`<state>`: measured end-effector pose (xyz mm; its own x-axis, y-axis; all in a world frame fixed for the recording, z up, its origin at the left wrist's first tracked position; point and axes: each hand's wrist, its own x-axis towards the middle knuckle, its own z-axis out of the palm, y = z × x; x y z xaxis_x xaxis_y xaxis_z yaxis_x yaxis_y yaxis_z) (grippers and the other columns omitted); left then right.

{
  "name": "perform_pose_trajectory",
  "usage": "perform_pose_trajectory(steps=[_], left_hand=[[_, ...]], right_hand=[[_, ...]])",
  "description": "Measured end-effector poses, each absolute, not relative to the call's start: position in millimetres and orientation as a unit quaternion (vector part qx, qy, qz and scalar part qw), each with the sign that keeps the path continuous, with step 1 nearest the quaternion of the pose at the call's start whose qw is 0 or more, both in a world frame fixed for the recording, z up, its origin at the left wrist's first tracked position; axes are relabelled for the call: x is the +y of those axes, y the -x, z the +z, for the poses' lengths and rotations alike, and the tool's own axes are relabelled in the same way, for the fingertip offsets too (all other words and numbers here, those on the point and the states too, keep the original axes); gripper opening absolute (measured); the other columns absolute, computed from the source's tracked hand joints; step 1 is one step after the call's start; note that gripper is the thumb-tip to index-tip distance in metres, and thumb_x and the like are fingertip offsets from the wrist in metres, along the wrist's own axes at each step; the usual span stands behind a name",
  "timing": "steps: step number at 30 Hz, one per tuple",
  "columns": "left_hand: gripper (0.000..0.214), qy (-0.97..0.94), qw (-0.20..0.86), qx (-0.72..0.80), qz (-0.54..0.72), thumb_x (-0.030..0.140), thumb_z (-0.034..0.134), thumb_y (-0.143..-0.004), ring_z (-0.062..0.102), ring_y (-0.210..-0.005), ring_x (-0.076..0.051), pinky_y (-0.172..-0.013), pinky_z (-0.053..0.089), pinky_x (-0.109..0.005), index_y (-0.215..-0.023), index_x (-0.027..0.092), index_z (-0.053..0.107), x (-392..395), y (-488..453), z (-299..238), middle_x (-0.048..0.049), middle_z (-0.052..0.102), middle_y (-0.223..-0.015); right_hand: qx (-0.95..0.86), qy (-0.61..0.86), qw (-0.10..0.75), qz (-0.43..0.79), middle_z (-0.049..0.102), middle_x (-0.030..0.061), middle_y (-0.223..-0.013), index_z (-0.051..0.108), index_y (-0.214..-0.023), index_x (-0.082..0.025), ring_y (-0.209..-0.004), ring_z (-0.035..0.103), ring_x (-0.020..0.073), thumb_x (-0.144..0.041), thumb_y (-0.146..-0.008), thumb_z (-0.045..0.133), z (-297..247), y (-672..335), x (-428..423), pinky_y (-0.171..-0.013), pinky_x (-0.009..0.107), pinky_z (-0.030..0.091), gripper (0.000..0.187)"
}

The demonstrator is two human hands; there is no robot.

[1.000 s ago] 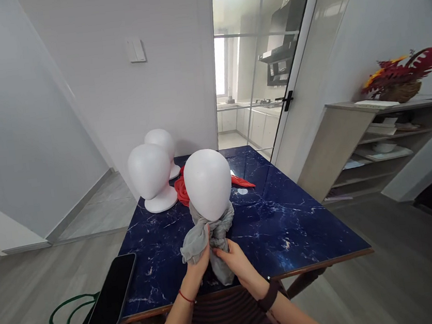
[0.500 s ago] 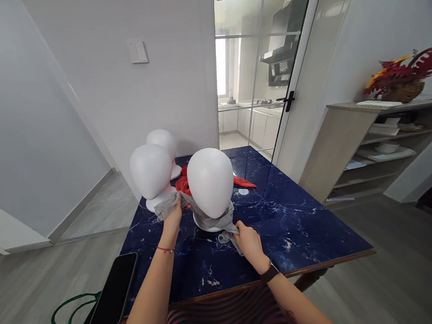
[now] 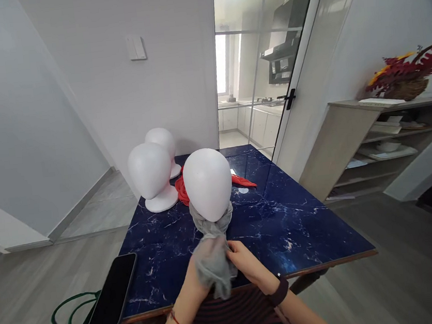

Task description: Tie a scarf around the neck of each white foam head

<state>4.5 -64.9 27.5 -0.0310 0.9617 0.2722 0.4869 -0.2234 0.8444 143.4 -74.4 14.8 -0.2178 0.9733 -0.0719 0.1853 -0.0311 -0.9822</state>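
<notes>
A white mannequin head (image 3: 208, 182) stands upright on the table in front of me. A thin grey scarf (image 3: 214, 269) passes around its neck, with both ends drawn together toward me. My left hand (image 3: 201, 260) is closed on the gathered scarf, and loose folds of cloth hang over its fingers, partly hiding them. Close beside it, my right hand (image 3: 245, 260) pinches the scarf from the right side. Both hands are low in front of the head, near the table's front edge.
Two more white mannequin heads, a nearer one (image 3: 150, 169) and a farther one (image 3: 161, 142), stand at the back left. Red cloth (image 3: 243, 180) lies behind the middle head. A phone (image 3: 112, 293) lies at the front left of the blue table (image 3: 305, 230). A glass door stands beyond.
My left hand has swung from beside the left mannequin head to the front centre with its scarf end. My right hand has moved slightly down and left. Both ends now meet in front of the neck.
</notes>
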Motion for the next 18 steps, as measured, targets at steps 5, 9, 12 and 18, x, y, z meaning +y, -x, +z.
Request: perform_pose_trajectory(steps=[5,9,12,18], left_hand=[[0.03,-0.844,0.162,0.421,0.29,0.013,0.056,-0.079,0.051,-0.118,-0.024,-0.108,0.03,-0.048,-0.105,0.026,0.064,-80.8,7.9,38.7,-0.0061,0.057,-0.126],[0.035,-0.813,0.121,0.474,0.317,0.014,0.037,-0.088,0.054,-0.111,-0.02,-0.096,0.044,-0.039,-0.117,0.022,0.055,-75.7,22.4,40.9,-0.0098,0.058,-0.119],[0.026,-0.741,0.194,0.524,0.373,0.024,0.041,-0.089,0.059,-0.091,-0.019,-0.078,0.052,-0.033,-0.107,0.02,0.059,-66.9,14.3,37.5,-0.0088,0.06,-0.103],[0.029,-0.715,0.299,0.476,0.416,0.017,0.04,-0.083,0.061,-0.085,-0.017,-0.081,0.05,-0.034,-0.098,0.02,0.065,-58.4,1.0,29.8,-0.0068,0.062,-0.092]], right_hand=[[-0.583,0.506,0.449,0.45,0.067,0.0102,-0.102,0.063,-0.105,-0.015,-0.093,0.062,0.0237,-0.029,-0.078,0.052,11.5,-160.3,-95.5,-0.087,0.039,0.047,0.032],[-0.563,0.604,0.492,0.276,0.062,0.0138,-0.114,0.059,-0.11,-0.017,-0.104,0.058,0.0253,-0.036,-0.083,0.049,14.6,-176.1,-98.6,-0.092,0.042,0.044,0.034],[-0.554,0.609,0.467,0.321,0.067,0.0092,-0.087,0.053,-0.108,-0.018,-0.077,0.065,0.0217,-0.043,-0.089,0.041,24.6,-166.5,-91.2,-0.073,0.035,0.049,0.035],[-0.593,0.565,0.426,0.386,0.063,-0.001,-0.066,0.043,-0.112,-0.019,-0.06,0.062,0.0183,-0.034,-0.079,0.056,24.1,-142.3,-72.7,-0.058,0.027,0.044,0.038]])
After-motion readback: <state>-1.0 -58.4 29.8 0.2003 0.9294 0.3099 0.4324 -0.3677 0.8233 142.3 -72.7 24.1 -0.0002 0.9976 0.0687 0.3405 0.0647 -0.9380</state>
